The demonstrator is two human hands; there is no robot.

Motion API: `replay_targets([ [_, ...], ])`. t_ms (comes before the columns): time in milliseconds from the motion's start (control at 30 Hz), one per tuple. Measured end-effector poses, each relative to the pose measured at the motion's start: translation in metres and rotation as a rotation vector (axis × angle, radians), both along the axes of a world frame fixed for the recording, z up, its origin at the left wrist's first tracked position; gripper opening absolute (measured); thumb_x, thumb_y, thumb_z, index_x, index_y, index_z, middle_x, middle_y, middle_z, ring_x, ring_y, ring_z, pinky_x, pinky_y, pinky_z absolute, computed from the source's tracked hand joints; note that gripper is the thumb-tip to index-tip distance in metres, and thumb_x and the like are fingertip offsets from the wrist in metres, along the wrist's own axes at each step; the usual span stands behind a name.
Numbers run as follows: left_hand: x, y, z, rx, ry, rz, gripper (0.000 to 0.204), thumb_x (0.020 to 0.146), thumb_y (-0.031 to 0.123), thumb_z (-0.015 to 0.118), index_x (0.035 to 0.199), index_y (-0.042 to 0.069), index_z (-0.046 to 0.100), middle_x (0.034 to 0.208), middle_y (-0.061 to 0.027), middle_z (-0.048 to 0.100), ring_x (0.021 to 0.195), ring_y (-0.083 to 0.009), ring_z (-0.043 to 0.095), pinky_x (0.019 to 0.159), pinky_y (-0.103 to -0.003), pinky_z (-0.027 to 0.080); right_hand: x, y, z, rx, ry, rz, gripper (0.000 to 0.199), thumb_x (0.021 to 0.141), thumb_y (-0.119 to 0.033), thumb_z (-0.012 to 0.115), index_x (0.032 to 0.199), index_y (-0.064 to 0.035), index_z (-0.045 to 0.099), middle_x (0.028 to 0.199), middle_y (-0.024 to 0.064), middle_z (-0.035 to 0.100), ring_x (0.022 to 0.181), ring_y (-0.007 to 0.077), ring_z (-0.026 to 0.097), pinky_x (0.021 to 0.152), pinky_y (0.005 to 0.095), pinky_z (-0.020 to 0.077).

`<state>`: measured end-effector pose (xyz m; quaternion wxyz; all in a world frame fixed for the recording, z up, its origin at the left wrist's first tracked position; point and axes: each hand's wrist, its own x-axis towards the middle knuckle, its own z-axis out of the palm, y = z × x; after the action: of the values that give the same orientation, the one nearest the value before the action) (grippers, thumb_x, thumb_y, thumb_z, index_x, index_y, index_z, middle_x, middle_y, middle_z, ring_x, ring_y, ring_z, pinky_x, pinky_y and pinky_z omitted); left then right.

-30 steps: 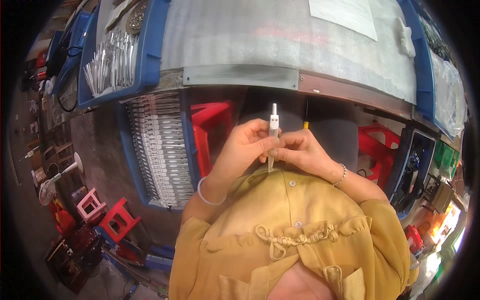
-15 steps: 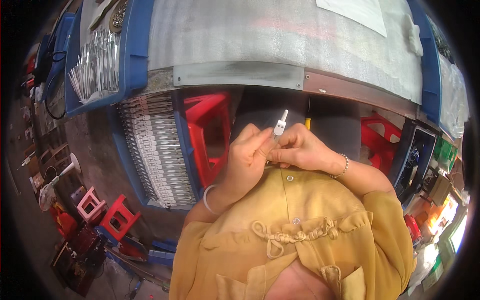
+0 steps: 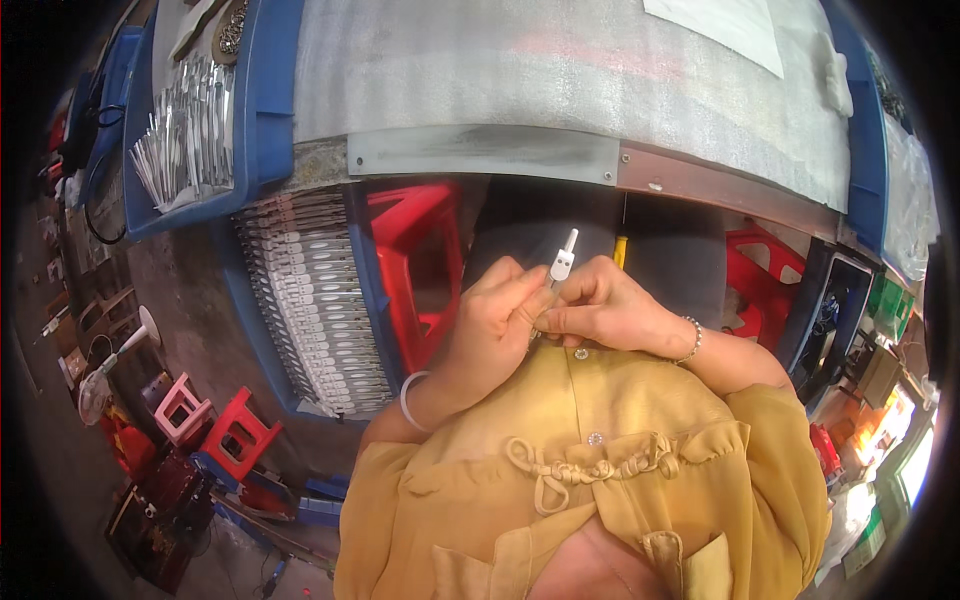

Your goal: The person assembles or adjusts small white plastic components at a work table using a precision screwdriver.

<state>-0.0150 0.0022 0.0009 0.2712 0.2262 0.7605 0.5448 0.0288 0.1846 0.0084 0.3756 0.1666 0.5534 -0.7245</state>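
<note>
In front of my chest I hold a slim piece with a white head [image 3: 563,262]. Two dark dots mark the head, and a thin white tip points up and away from me. My left hand [image 3: 502,312] is closed in a pinch around its lower part, which the fingers mostly hide. Close against it, my right hand [image 3: 612,308] is also closed, thumb and forefinger meeting at the piece's lower end. What exactly the right fingertips grip is hidden.
A blue tray [image 3: 378,300] at left holds rows of similar white-and-metal pieces. Above it, a blue bin [image 3: 268,110] contains thin silvery packets. The padded grey-white worktop [image 3: 450,70] lies ahead. Red stools [image 3: 395,205] and a yellow handle [image 3: 621,250] are below its edge.
The white-headed piece sits slightly lower and farther right. My right thumb and forefinger have shifted closer around its lower end, while the left hand keeps its pinch.
</note>
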Motion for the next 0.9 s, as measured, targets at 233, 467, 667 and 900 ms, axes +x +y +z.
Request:
replay_targets([
  [233,0.001,-0.003,-0.001,0.030,-0.022,-0.016,0.019,0.089,-0.001,0.061,0.107,-0.006,0.063,0.077,-0.0094,0.052,0.065,-0.0184,0.052,0.056,-0.029,0.040,0.006,-0.001,-0.003,-0.058,-0.007,-0.025,0.025,0.088,-0.014,0.068,0.070,0.0033,0.067,0.062,0.0050,0.063,0.054,0.0074,0.056,0.049,0.0226,0.0430],
  [467,-0.002,-0.004,-0.002,0.005,-0.004,-0.064,0.018,0.089,0.000,0.062,0.107,-0.006,0.063,0.077,-0.0096,0.052,0.065,-0.0193,0.052,0.056,-0.030,0.040,0.005,0.000,0.001,-0.052,-0.036,-0.016,0.024,0.088,-0.012,0.068,0.071,0.0042,0.066,0.062,0.0058,0.063,0.054,0.0081,0.057,0.049,0.0228,0.0437],
  [667,-0.005,-0.006,-0.007,0.007,-0.013,-0.103,0.020,0.091,0.006,0.061,0.108,-0.004,0.064,0.077,-0.0078,0.053,0.063,-0.0176,0.051,0.055,-0.028,0.039,0.007,0.000,-0.004,-0.061,-0.047,-0.009,0.022,0.088,-0.011,0.067,0.073,0.0041,0.067,0.064,0.0063,0.064,0.055,0.0085,0.058,0.050,0.0224,0.0451],
  [900,-0.029,-0.007,-0.051,0.499,-1.284,-0.185,0.037,0.092,0.023,0.066,0.123,0.002,0.061,0.084,-0.0001,0.061,0.058,-0.0034,0.045,0.050,-0.017,0.034,0.004,0.004,-0.018,-0.344,-0.097,-0.089,0.021,0.090,-0.019,0.069,0.086,0.0018,0.071,0.074,0.0075,0.069,0.058,0.0090,0.060,0.053,0.0205,0.0479],
])
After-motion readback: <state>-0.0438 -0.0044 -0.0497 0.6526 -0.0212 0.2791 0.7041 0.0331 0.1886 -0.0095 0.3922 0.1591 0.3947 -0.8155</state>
